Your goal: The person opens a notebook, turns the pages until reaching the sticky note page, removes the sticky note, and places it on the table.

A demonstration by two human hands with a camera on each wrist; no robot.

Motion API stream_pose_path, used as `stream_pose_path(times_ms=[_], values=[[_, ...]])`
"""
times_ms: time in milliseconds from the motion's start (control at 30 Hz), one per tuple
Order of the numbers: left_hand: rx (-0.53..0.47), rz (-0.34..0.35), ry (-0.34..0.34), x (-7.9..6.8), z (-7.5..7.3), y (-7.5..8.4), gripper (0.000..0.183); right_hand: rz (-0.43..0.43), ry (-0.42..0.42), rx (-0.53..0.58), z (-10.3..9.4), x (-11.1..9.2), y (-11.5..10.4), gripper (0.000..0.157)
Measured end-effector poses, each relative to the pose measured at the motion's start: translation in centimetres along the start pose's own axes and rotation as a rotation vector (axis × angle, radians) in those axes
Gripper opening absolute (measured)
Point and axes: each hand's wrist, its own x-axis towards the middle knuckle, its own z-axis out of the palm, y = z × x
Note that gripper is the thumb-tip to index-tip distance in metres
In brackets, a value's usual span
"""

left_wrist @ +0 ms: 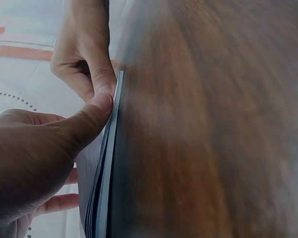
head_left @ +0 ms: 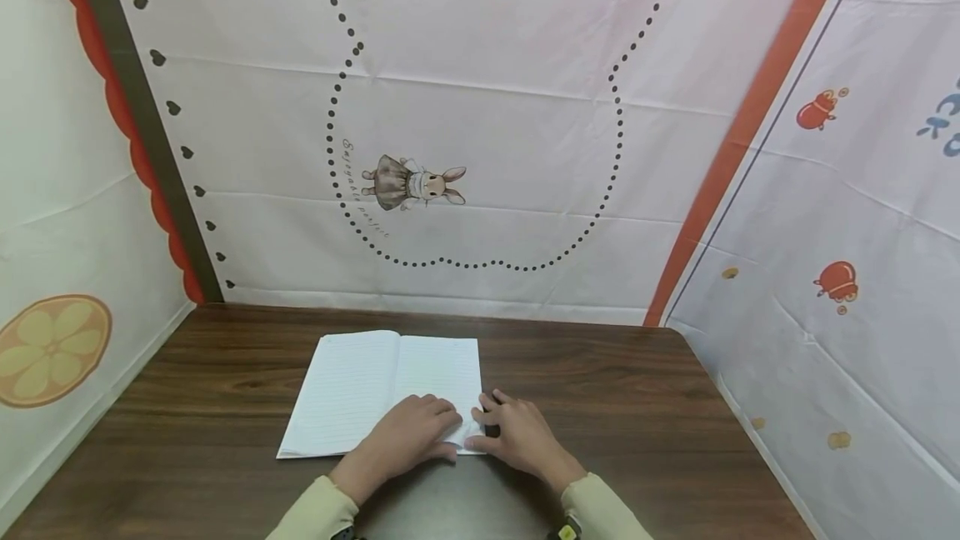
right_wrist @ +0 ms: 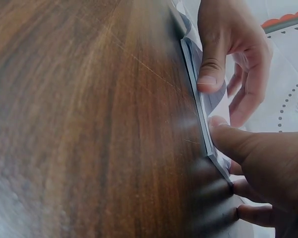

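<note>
An open notebook [head_left: 341, 394] with lined white pages lies on the dark wooden table. My left hand [head_left: 412, 433] rests over the lower part of its right page, the thumb at the near edge. At the lower right corner, my right hand [head_left: 521, 440] pinches the page, thumb in front and other fingers spread along the side. The left wrist view shows the left thumb [left_wrist: 97, 106] against the page edges, close to the right thumb. In the right wrist view, a shaded page [right_wrist: 216, 101] bends up slightly behind the left thumb; the fingertips' contact is partly hidden.
The brown wood-grain table [head_left: 615, 390] extends on both sides of the notebook. White printed cloth [head_left: 510, 165] hangs behind it, with more cloth along the left and right sides. Dark bands with a yellow patch show at the sleeve cuffs [head_left: 596, 507].
</note>
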Motion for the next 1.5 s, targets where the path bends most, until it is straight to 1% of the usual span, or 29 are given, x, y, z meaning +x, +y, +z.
stream_pose_path(times_ms=[100,167,233,300,433,500,567,633,700,833,1033,1133,1233,1300,1400,1500], values=[[0.007,0.004,-0.013,0.3,-0.2,0.2,0.037,0.000,0.001,-0.008,0.1,0.0,0.1,0.060],[0.027,0.002,-0.021,0.5,-0.3,0.3,0.031,0.004,-0.001,-0.015,0.1,0.0,0.1,0.060],[0.055,-0.005,-0.016,0.7,-0.3,0.5,0.025,0.009,-0.002,-0.020,0.1,0.0,0.1,0.061],[0.087,-0.016,0.005,0.9,-0.2,0.7,0.021,0.012,-0.004,-0.021,0.0,0.0,0.1,0.062],[0.142,-0.048,0.073,1.5,0.4,1.3,0.022,0.006,-0.005,-0.017,-0.1,0.1,0.2,0.064],[0.173,-0.065,0.104,1.7,0.7,1.6,0.018,0.001,-0.007,-0.020,0.0,0.0,0.2,0.064],[0.199,-0.092,0.122,1.9,0.9,1.8,0.014,-0.011,-0.005,-0.030,0.0,0.0,0.3,0.065],[0.206,-0.129,0.126,1.9,1.0,2.0,0.011,-0.024,-0.002,-0.039,0.1,-0.1,0.4,0.067],[0.181,-0.180,0.120,2.0,1.1,2.1,0.010,-0.035,0.008,-0.047,0.2,-0.1,0.5,0.067],[0.083,-0.279,0.126,2.0,1.0,2.2,0.010,-0.036,0.040,-0.044,0.4,0.0,0.7,0.065],[-0.048,-0.359,0.161,2.0,0.7,2.3,0.011,-0.024,0.065,-0.062,0.3,0.0,0.6,0.075],[-0.094,-0.400,0.224,1.7,0.4,2.2,0.014,-0.022,0.043,-0.064,0.1,-0.1,0.3,0.072],[-0.103,-0.428,0.323,1.3,-0.1,1.9,0.014,-0.027,0.010,-0.052,-0.1,-0.2,0.2,0.063],[-0.084,-0.447,0.395,1.0,-0.6,1.5,0.012,-0.029,-0.007,-0.049,-0.1,-0.2,0.1,0.060],[-0.040,-0.469,0.497,0.3,-1.9,0.7,0.013,-0.034,-0.007,-0.063,-0.1,-0.3,0.2,0.061],[-0.010,-0.496,0.560,-0.6,-3.2,-0.3,0.020,-0.031,-0.009,-0.068,-0.2,-0.3,0.3,0.062]])
